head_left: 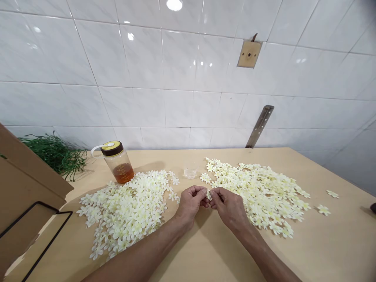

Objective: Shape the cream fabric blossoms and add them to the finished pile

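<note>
Between my fingertips is a small pale-yellow artificial flower (208, 195), partly hidden by the fingers. My left hand (191, 201) pinches it from the left, and my right hand (229, 204) pinches it from the right, both just above the table. To the left of my hands spreads a heap of cream artificial flowers (129, 211). A second, yellower heap of flowers (258, 192) lies to the right, close behind my right hand. Just beyond my fingers stands a small clear cup (190, 172); its contents cannot be made out.
A bottle (121, 166) with amber liquid stands behind the left heap. At far left are a cardboard box (26, 196), a black wire frame (49, 244) and green artificial stems (55, 154). Two loose flowers, one a five-petalled flower (323, 210), lie at right. A tiled wall (176, 109) bounds the table.
</note>
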Demonstrator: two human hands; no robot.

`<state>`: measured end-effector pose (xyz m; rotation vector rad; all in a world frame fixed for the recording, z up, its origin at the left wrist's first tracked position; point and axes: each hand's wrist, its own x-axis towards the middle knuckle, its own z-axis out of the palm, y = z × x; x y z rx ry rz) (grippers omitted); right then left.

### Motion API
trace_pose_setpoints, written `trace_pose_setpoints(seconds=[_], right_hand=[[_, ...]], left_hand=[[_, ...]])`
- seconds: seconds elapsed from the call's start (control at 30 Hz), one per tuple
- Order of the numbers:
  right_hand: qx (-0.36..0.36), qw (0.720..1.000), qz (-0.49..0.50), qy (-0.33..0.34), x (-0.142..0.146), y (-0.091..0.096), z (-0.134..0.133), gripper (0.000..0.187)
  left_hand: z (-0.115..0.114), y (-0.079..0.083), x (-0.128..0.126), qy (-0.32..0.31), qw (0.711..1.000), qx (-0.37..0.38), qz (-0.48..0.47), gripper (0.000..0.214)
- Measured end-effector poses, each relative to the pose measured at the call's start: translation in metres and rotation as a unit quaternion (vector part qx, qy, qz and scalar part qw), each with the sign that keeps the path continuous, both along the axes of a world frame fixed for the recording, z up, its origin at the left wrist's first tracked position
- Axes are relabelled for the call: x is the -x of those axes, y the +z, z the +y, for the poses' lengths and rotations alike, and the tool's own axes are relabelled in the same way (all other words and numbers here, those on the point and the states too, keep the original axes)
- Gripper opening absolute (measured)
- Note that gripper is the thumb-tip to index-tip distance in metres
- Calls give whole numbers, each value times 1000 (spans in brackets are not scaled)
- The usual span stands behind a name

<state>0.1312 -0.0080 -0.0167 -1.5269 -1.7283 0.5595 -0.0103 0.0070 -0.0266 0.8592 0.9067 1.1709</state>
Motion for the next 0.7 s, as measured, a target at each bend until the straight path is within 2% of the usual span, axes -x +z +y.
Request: trace_pose_setpoints(seconds=[0.13,0.23,0.4,0.53,0.6,0.7], right_hand=[[58,995,80,-8,0,-4,3,31],[108,981,161,-11,-3,-6,6,33],[199,927,319,-6,-15,-6,14,36],[204,893,401,7,-22,-4,18,35],[169,904,392,-7,-20,-1,16,34],[80,952,296,-15,-9,12,4,31]], left_hand=[[0,0,0,-9,1000,-11,-3,27],[1,-1,0,-3,1000,-10,4,28],[2,-3,0,11,1000,-4,11,24],[3,-6,-2,19,999,1,46,19],[2,-8,-4,14,997,2,76,18],[-3,-11,-7,-12,993,-10,116,17]])
